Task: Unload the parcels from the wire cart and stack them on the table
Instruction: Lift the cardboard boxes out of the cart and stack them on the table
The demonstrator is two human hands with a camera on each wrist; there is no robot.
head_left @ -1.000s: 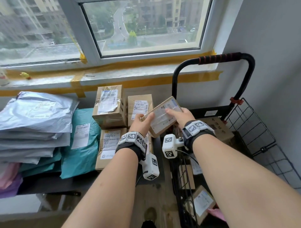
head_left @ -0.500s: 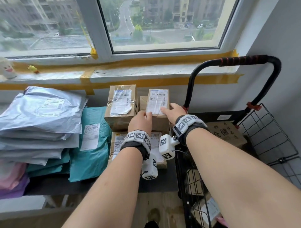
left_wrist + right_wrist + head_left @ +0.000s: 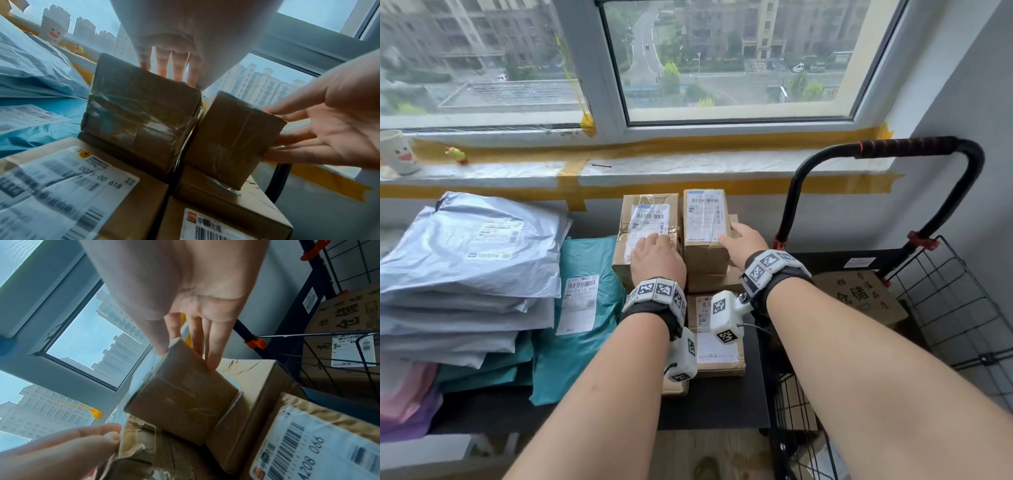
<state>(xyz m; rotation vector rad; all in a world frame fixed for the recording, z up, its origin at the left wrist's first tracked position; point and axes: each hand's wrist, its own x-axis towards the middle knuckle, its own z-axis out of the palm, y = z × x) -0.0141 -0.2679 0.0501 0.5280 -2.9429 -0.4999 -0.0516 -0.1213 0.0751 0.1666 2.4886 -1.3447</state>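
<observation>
Small labelled cardboard parcel (image 3: 705, 228), stacked on a wider box (image 3: 714, 281) on the black table (image 3: 722, 404), right hand (image 3: 743, 241) flat-fingered against its right side; left hand (image 3: 657, 255) extended fingers resting atop adjacent taped box (image 3: 645, 233); wire cart (image 3: 955, 308) alongside.

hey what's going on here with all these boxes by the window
A person is unloading parcels from a wire cart onto a table. The right hand rests with straight fingers against a small box set on top of the stack, and the left hand lies on the taped box beside it. A big carton sits in the cart.
</observation>
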